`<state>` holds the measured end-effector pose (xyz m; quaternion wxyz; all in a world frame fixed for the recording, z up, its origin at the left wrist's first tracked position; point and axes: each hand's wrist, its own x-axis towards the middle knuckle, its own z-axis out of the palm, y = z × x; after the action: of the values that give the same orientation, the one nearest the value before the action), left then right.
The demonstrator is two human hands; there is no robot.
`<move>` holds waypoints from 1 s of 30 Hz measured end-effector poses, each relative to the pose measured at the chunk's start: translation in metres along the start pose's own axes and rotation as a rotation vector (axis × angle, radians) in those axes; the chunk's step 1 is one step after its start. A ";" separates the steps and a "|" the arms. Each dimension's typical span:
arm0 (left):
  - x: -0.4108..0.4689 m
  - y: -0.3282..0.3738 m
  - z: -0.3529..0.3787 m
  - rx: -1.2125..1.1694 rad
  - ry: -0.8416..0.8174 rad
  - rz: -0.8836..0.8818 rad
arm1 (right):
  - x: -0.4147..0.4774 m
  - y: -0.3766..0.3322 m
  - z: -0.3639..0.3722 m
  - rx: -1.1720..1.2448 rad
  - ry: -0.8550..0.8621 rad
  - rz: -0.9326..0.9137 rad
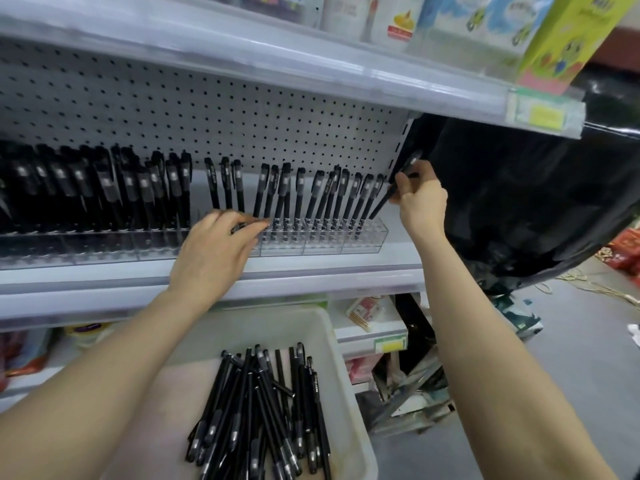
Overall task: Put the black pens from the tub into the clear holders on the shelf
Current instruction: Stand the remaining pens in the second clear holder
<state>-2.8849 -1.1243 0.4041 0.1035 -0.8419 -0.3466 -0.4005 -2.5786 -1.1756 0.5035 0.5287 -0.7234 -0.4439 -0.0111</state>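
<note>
Black pen (382, 204), which I am judging light, stiff and slippery: my right hand (420, 202) is pinching it mid-barrel by the rightmost holder (363, 239); my left hand (214, 251) is gripping another pen (240, 226).

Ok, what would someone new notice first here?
The row of black pens standing in the clear holders across the middle shelf. Then the right hand pinching a pen at the row's right end, the left hand gripping another pen mid-row, and the white tub of loose pens below.
</note>
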 end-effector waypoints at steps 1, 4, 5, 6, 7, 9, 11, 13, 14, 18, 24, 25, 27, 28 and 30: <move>0.000 0.000 0.000 0.000 0.002 -0.002 | 0.002 0.000 0.001 -0.019 -0.017 -0.023; -0.001 0.000 0.001 -0.005 0.006 -0.011 | 0.005 0.001 0.005 -0.052 -0.038 -0.069; -0.001 0.000 0.001 -0.008 0.010 -0.010 | 0.005 0.001 0.006 -0.053 -0.042 -0.075; -0.001 -0.001 0.001 -0.009 0.013 -0.008 | 0.006 0.001 0.007 -0.055 -0.043 -0.080; -0.001 -0.001 0.002 -0.007 0.012 -0.007 | 0.005 0.001 0.007 -0.056 -0.042 -0.086; -0.001 -0.001 0.002 -0.004 0.011 -0.005 | 0.005 0.002 0.008 -0.062 -0.035 -0.097; -0.001 -0.001 0.001 -0.003 0.011 -0.008 | 0.003 0.006 0.010 -0.068 -0.040 -0.083; -0.001 0.000 0.001 -0.001 0.012 -0.008 | -0.002 0.011 0.014 -0.084 -0.076 -0.050; -0.001 0.000 0.001 0.000 0.012 -0.007 | -0.004 0.015 0.016 -0.095 -0.097 -0.043; -0.001 0.001 0.000 0.000 0.009 -0.007 | -0.013 0.024 0.023 -0.108 -0.129 -0.018; -0.001 0.000 0.003 -0.011 0.025 -0.002 | -0.013 0.021 0.027 -0.150 -0.147 -0.015; -0.001 -0.001 0.003 -0.018 0.028 0.004 | -0.014 0.021 0.028 -0.156 -0.145 -0.013; 0.000 -0.001 0.004 -0.029 0.027 0.015 | -0.015 0.023 0.029 -0.168 -0.138 -0.006; 0.000 -0.002 0.003 -0.033 0.021 0.024 | -0.015 0.023 0.029 -0.174 -0.142 0.000; -0.001 -0.004 0.001 -0.021 0.006 0.059 | -0.016 0.022 0.028 -0.190 -0.167 0.026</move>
<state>-2.8877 -1.1217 0.4026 0.1073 -0.8516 -0.3170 -0.4033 -2.5863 -1.1648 0.4665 0.4190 -0.7743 -0.4740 0.0140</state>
